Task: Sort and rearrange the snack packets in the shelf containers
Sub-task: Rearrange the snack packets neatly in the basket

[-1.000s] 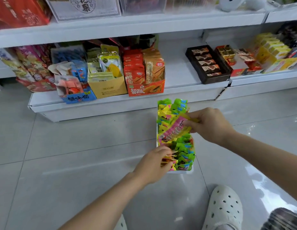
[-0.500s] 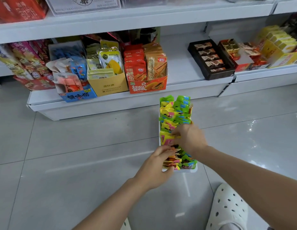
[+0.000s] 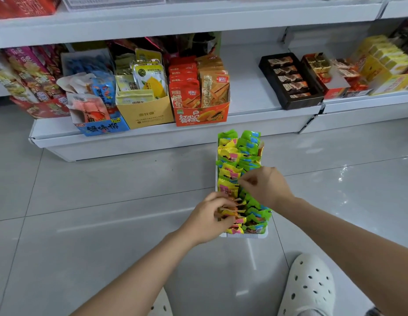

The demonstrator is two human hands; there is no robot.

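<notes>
A long white container (image 3: pixel 246 235) stands on the grey floor tiles in front of the bottom shelf. It holds two rows of small snack packets: yellow-pink ones (image 3: pixel 228 156) on the left, green ones (image 3: pixel 251 142) on the right. My left hand (image 3: pixel 212 218) grips the near packets of the left row, fingers curled over their tops. My right hand (image 3: pixel 265 187) sits over the middle of the container, its fingertips pinching the top of a yellow-pink packet (image 3: pixel 229 189) in the left row.
The bottom shelf (image 3: pixel 152 133) carries a blue box (image 3: pixel 100 128), a yellow box (image 3: pixel 144 114), an orange-red box (image 3: pixel 201 116), a black chocolate tray (image 3: pixel 289 83) and yellow boxes (image 3: pixel 385 62). My white perforated shoe (image 3: pixel 309 286) is at the lower right.
My right hand carried a yellow-pink packet from above the container down into the left row. My left hand stayed on the near packets. The view shifted slightly.
</notes>
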